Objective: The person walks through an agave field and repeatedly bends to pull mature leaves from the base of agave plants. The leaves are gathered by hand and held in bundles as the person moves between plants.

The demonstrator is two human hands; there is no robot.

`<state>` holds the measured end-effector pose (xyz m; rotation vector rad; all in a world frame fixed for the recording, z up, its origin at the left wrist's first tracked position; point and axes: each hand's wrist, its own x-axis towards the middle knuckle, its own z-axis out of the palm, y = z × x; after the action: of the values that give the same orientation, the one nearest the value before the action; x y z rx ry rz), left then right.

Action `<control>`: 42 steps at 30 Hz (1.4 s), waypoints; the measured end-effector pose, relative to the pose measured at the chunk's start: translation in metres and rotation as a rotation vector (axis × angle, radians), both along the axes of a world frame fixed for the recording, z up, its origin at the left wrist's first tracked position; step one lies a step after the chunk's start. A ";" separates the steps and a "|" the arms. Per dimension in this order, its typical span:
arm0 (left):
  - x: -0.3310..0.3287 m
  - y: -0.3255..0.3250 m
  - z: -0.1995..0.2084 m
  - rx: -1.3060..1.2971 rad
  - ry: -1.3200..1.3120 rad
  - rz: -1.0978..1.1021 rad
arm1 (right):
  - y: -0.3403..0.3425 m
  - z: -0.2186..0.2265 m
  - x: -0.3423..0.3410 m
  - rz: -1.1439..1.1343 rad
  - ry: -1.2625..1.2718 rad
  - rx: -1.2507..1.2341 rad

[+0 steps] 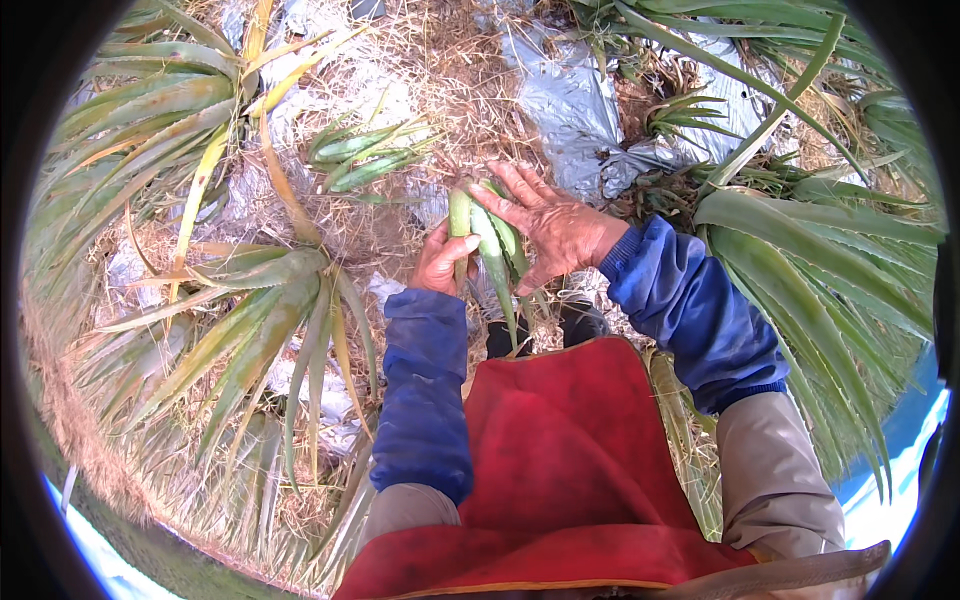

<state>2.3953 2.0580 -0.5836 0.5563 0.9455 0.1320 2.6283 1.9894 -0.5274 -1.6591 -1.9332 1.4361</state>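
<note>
Toward twelve o'clock, just off centre, pinches leaves (490, 245) between thumb and fingers of the left hand (438, 260). Between one and two, lays the right hand (560, 230) against them, fingers spread, one across the upper ends. At eleven, leaf pile (368, 172) on straw (480, 90); at nine, aloe (265, 315); at three, second aloe (775, 222); at five, apron (570, 440).
</note>
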 end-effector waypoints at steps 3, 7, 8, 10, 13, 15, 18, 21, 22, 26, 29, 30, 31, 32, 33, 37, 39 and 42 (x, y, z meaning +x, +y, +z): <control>0.003 0.001 0.003 -0.008 0.013 -0.003 | 0.009 -0.012 -0.012 0.086 -0.026 -0.001; 0.000 -0.002 -0.008 0.066 0.112 0.095 | 0.001 -0.025 -0.018 -0.032 0.019 0.004; -0.002 -0.001 -0.011 0.101 0.168 0.151 | 0.000 -0.023 -0.015 -0.067 0.017 -0.051; -0.007 0.004 -0.020 0.093 0.306 0.384 | -0.016 -0.033 -0.019 -0.244 -0.007 -0.105; -0.010 0.031 -0.037 0.126 0.347 0.483 | -0.072 -0.065 -0.020 -0.495 0.155 -0.188; -0.005 0.052 -0.039 0.150 0.384 0.461 | -0.099 -0.060 -0.025 -0.496 0.036 -0.322; 0.010 0.090 -0.055 0.183 0.416 0.516 | -0.139 -0.060 -0.033 -0.471 -0.039 -0.521; -0.005 0.141 -0.083 0.094 0.452 0.673 | -0.162 -0.041 -0.041 -0.542 0.017 -0.616; -0.021 0.160 -0.090 0.046 0.467 0.678 | -0.166 -0.033 -0.042 -0.522 -0.004 -0.590; -0.044 0.197 -0.111 0.109 0.621 0.703 | -0.219 -0.022 -0.055 -0.680 -0.085 -0.665; -0.072 0.184 -0.118 0.208 0.645 0.544 | -0.259 -0.027 -0.067 -0.859 -0.043 -0.832; -0.111 0.190 -0.123 0.276 0.741 0.459 | -0.263 -0.029 -0.074 -0.889 -0.037 -0.837; -0.145 0.195 -0.131 0.331 0.832 0.368 | -0.269 -0.029 -0.079 -0.927 -0.037 -0.844; -0.110 0.166 -0.116 0.255 0.865 0.419 | -0.290 -0.029 -0.083 -1.010 -0.045 -0.857; -0.078 0.142 -0.085 0.195 0.907 0.486 | -0.308 -0.029 -0.088 -1.083 -0.040 -0.855; -0.075 0.104 -0.055 0.256 1.037 0.279 | -0.347 -0.036 -0.094 -1.184 0.035 -0.850; -0.091 0.090 -0.068 0.297 0.919 0.213 | -0.350 -0.038 -0.092 -1.688 0.353 -0.779; -0.051 0.039 -0.044 0.353 0.706 0.153 | -0.356 -0.060 -0.069 -2.251 0.512 -0.527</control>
<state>2.3439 2.0967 -0.6280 0.8826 1.6710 0.2517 2.5598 1.6335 -0.5871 -1.7423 0.9023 0.8202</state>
